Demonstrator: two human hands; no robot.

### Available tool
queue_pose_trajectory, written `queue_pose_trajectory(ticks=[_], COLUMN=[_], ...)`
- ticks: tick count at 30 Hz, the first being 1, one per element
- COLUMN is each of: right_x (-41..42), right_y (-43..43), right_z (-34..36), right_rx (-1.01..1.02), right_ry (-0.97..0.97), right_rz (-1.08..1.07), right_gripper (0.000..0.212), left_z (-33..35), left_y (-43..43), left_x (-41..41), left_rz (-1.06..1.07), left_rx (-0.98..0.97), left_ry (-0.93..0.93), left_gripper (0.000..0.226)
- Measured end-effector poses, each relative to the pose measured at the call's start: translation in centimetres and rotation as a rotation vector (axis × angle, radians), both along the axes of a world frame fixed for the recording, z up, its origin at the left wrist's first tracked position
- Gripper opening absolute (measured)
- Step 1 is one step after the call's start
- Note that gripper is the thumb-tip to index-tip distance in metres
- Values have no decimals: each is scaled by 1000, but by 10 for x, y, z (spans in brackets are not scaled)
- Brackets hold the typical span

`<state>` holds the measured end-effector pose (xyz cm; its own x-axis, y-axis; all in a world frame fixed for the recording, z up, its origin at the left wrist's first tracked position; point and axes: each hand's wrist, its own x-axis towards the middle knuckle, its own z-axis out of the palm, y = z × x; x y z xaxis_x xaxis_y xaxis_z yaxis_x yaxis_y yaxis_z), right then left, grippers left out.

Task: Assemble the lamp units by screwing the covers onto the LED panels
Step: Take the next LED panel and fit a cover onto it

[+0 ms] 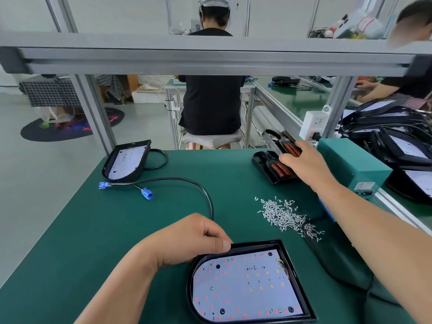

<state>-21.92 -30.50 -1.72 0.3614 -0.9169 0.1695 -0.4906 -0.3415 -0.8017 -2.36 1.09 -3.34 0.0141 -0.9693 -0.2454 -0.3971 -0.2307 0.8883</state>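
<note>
An LED panel [247, 284], white board with red and amber dots in a black housing, lies at the near edge of the green table. My left hand [194, 237] grips its upper left rim, thumb on the edge. Far right, my right hand [304, 160] reaches to a stack of black covers [271, 164] with reddish lenses and holds the top cover, which is tilted up. A pile of small silver screws [285, 213] lies between the panel and the covers. A second LED panel [126, 162] leans at the table's far left.
A black cable with blue connectors [147, 194] curves across the table's middle. A teal box [353, 167] stands right of the covers, with a stack of black lamp units [402, 148] beyond it. A grey frame beam [210, 59] crosses overhead. People sit at benches behind.
</note>
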Motion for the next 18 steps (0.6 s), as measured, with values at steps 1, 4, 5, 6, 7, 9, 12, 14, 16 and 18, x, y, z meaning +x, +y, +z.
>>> queue_pose_trajectory(ticks=[1, 4, 5, 6, 7, 9, 12, 14, 16, 18], right_x=[-3, -10, -13, -18, -23, -35, -51, -64, -76, -78], right_y=[2, 16, 25, 36, 48, 77, 116, 138, 154, 158], right_z=[1, 7, 11, 14, 17, 21, 19, 18, 18, 17], right_rx=[0, -9, -30, -56, -83, -132, -99, -64, -54, -8], right_ry=[6, 5, -7, -11, -15, -25, 1, 22, 55, 69], right_rz=[4, 52, 95, 152, 222, 388, 648, 770, 860, 904], right_gripper=[64, 91, 93, 91, 89, 85, 88, 88, 88, 93], left_z=[0, 0, 0, 1, 1, 1, 2, 2, 4, 5], left_y=[0, 0, 0, 0, -1, -2, -1, 1, 1, 1], left_x=[-1, -1, -1, -2, -2, -4, -3, -2, -3, -4], left_rz=[1, 8, 12, 15, 26, 66, 104, 91, 102, 122], left_rx=[5, 3, -5, -16, -29, -43, 3, 44, 73, 89], left_ry=[-2, -15, -19, -23, -28, -23, -24, -3, 61, 112], left_gripper=[11, 10, 9, 9, 8, 9, 12, 16, 23, 25])
